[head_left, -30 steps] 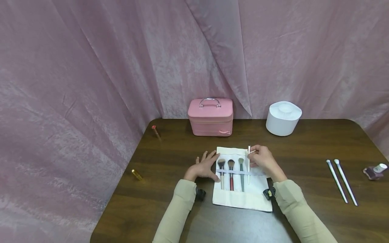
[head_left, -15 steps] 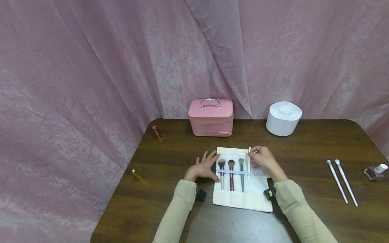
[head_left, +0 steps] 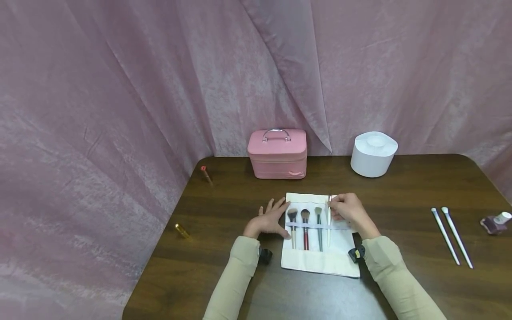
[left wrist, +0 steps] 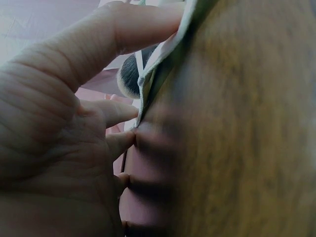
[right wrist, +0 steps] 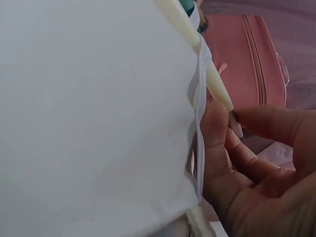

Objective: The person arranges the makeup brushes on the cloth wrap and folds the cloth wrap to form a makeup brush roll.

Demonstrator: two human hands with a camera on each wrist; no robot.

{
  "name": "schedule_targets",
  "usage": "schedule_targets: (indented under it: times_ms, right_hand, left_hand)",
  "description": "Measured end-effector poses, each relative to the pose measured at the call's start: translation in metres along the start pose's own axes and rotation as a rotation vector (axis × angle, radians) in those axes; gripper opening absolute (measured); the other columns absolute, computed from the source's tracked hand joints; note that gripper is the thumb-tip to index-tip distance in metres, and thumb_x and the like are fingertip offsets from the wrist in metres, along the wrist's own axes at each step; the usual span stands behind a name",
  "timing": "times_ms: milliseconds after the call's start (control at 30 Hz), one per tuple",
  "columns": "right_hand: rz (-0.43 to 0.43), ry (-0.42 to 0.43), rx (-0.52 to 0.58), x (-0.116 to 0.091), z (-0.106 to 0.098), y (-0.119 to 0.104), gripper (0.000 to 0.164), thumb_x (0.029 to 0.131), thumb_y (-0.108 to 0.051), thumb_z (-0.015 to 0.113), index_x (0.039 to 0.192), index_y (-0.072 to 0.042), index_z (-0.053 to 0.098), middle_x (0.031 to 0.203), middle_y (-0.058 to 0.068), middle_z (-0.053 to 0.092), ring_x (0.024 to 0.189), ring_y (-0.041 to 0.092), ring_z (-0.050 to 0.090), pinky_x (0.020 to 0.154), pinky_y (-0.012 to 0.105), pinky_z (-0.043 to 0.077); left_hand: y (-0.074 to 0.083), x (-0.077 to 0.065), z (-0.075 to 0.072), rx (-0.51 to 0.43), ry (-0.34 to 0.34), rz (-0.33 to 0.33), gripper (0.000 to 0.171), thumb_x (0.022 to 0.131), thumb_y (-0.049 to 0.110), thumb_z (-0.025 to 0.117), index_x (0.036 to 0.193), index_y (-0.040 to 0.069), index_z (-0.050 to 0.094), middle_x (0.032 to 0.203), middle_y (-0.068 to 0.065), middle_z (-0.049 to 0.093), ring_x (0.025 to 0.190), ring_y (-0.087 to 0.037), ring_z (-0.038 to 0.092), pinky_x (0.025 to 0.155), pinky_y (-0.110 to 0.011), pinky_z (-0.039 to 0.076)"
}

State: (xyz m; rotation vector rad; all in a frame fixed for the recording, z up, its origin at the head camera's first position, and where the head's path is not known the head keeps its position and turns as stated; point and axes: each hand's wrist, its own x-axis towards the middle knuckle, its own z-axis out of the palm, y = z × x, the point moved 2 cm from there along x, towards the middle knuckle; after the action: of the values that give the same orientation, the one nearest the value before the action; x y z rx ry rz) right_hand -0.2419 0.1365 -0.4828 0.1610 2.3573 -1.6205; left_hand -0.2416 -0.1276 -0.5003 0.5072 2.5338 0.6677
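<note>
A white cloth brush roll point(head_left: 320, 263) lies spread on the table in the head view. Its elastic band holds a black-tipped brush point(head_left: 293, 218), a red-handled brush point(head_left: 306, 229) and a green brush point(head_left: 319, 226) side by side. My right hand point(head_left: 347, 209) pinches a slim cream-handled makeup brush point(head_left: 329, 224) near its upper end; the handle runs under the band, as the right wrist view also shows in the cream handle point(right wrist: 217, 81). With fingers spread, my left hand point(head_left: 269, 222) rests on the roll's left edge. The left wrist view shows its thumb point(left wrist: 143, 27) on the cloth.
Behind the roll stand a pink case point(head_left: 277, 155) and a white lidded container point(head_left: 374, 155). Two white brushes point(head_left: 456, 235) and a nail polish bottle point(head_left: 494, 223) lie on the right. A red-tipped lipstick point(head_left: 206, 174) and a gold tube point(head_left: 182, 230) lie on the left.
The cream-handled brush has slid slightly down toward me under the band, with my right hand still pinching it. My left hand stays in place on the roll.
</note>
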Motion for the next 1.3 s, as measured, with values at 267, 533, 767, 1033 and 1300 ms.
schedule_targets:
  times_ms: [267,533,767,1033,1300]
  right_hand:
    - [-0.005,-0.009,-0.050,0.000,0.004,0.002,0.022,0.096,-0.007,0.061,0.106,0.013,0.066,0.079,0.011,0.063,0.066,0.016,0.060,0.060,0.028,0.057]
    - [0.012,-0.022,-0.141,-0.001,0.007,0.002,0.019,0.095,-0.008,0.064,0.099,0.009,0.071,0.071,0.007,0.061,0.059,0.015,0.057,0.056,0.027,0.052]
    - [0.027,-0.018,-0.188,-0.003,0.006,0.001,0.016,0.090,-0.010,0.067,0.085,0.003,0.072,0.059,0.002,0.055,0.053,0.013,0.051,0.052,0.027,0.042]
    - [0.013,0.004,-0.281,-0.005,0.006,-0.001,0.026,0.094,-0.014,0.066,0.073,0.000,0.071,0.057,0.004,0.058,0.050,0.013,0.052,0.050,0.027,0.043]
    - [-0.030,0.005,-0.394,-0.015,0.009,0.000,0.032,0.092,-0.016,0.066,0.061,-0.006,0.069,0.053,0.001,0.058,0.051,0.014,0.053,0.052,0.030,0.039]
  left_hand:
    - [-0.002,0.001,0.001,-0.014,0.006,0.006,0.109,0.078,0.030,0.088,0.163,0.022,0.021,0.170,-0.002,0.007,0.154,-0.033,-0.008,0.116,-0.065,-0.002]
    - [-0.001,0.000,0.000,-0.019,-0.003,0.004,0.109,0.078,0.030,0.088,0.164,0.022,0.020,0.170,-0.002,0.006,0.154,-0.032,-0.009,0.116,-0.065,-0.003]
    - [0.001,-0.001,-0.001,-0.024,0.000,0.007,0.109,0.079,0.029,0.088,0.164,0.021,0.021,0.170,-0.002,0.006,0.154,-0.033,-0.009,0.116,-0.065,-0.003]
    - [0.002,0.001,-0.001,-0.023,0.009,0.009,0.109,0.078,0.029,0.088,0.163,0.021,0.021,0.170,-0.002,0.007,0.154,-0.033,-0.008,0.116,-0.065,-0.003]
    - [-0.001,0.001,0.001,0.001,0.010,0.002,0.108,0.079,0.032,0.088,0.163,0.021,0.021,0.170,-0.002,0.007,0.154,-0.033,-0.007,0.116,-0.065,-0.001]
